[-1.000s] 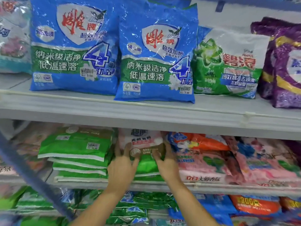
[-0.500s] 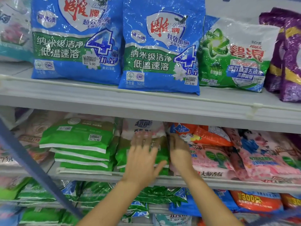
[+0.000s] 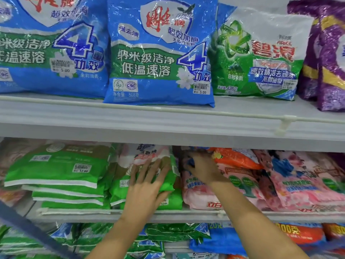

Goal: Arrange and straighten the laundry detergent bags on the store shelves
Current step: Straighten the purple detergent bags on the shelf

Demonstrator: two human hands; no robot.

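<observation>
On the middle shelf lies a stack of green bags topped by a white-and-green bag (image 3: 147, 154). My left hand (image 3: 147, 186) presses flat on that top bag with fingers spread. Just right of it, an orange bag (image 3: 237, 159) with a blue end lies on pink bags (image 3: 250, 186). My right hand (image 3: 201, 169) reaches to the orange bag's left end, and its fingers curl round the blue corner. A second stack of green bags (image 3: 56, 172) sits further left.
The upper shelf (image 3: 168, 126) carries upright blue bags (image 3: 160, 53), a green-and-white bag (image 3: 259, 53) and purple bags (image 3: 330, 53). The lower shelf holds green, blue and orange bags (image 3: 171, 232). A dark blue bar (image 3: 28, 227) slants across the lower left.
My left hand slid up from the bag's front edge onto its top face. My right hand left the pink bag's side and moved up to the orange bag's blue corner.
</observation>
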